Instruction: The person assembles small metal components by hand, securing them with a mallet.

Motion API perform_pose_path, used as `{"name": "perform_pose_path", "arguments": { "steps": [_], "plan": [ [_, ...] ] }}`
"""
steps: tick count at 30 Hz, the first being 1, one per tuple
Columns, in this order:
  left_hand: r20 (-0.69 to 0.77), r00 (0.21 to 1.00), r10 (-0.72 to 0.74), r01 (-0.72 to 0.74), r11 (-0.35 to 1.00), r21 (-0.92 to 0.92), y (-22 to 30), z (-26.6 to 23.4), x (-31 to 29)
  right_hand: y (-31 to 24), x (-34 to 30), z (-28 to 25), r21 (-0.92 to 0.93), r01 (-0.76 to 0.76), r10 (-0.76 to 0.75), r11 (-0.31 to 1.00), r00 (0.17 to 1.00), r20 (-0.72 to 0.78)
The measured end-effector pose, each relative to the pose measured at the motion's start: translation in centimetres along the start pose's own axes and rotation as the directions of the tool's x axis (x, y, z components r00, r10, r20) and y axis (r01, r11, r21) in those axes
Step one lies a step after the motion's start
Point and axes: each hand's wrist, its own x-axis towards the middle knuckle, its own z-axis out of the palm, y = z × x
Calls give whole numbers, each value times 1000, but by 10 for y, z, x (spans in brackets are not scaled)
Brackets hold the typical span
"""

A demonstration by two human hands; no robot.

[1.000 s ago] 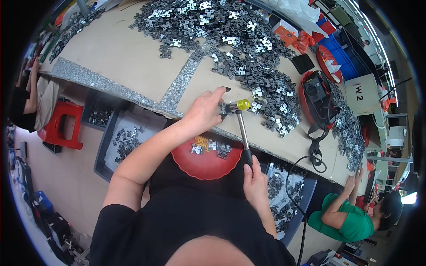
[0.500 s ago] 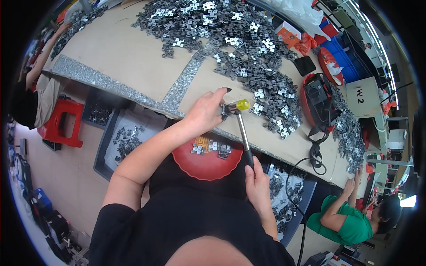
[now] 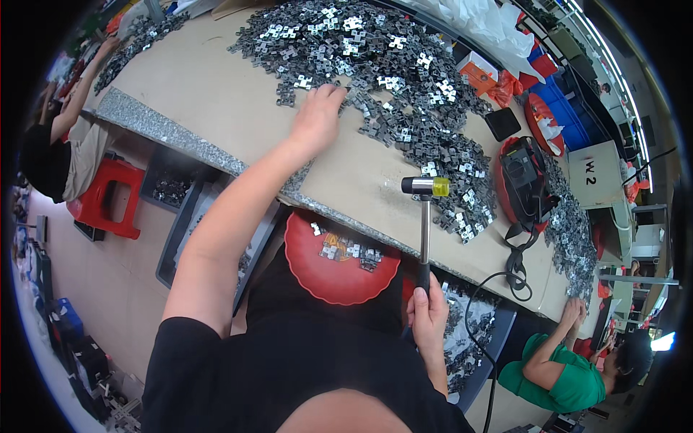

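My right hand [image 3: 429, 317] grips the black handle of a small mallet [image 3: 425, 231], held upright over the table's near edge. The mallet head is black and metal with a yellow face. My left hand [image 3: 316, 121] is stretched out to the near edge of a big heap of small metal clips [image 3: 354, 43]. Its fingers are curled down and pressed together, and the fingertips and anything in them are hidden. In my lap rests a red scalloped bowl [image 3: 339, 289] holding several metal clips [image 3: 346, 250] and something yellow-orange.
A red basket with a black device [image 3: 521, 169] and its cable stand right on the table [image 3: 354, 169]. Farther back are a black pad [image 3: 502, 124] and an orange-white box [image 3: 478, 72]. Grey bins sit under the table. A person in green [image 3: 556, 375] works at right, another at far left.
My left hand has left the spot beside the mallet head and moved away to the heap. The mallet has swung more upright and rightward. A clip now lies near the bowl's far left rim.
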Motion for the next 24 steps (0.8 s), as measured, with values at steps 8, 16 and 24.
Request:
{"name": "perform_pose_path", "arguments": {
  "steps": [8,16,24],
  "plan": [
    [360,886,-292,241,954,179,17,-8,10,9,-1,-3,18,-48,48,999,999,-1],
    [435,884,-172,427,677,-599,67,-9,-51,17,5,-1,-8,-31,31,999,999,-6],
    [350,937,11,42,989,-144,85,-12,-75,17,2,-3,-115,-42,34,992,997,-72]
  ]
}}
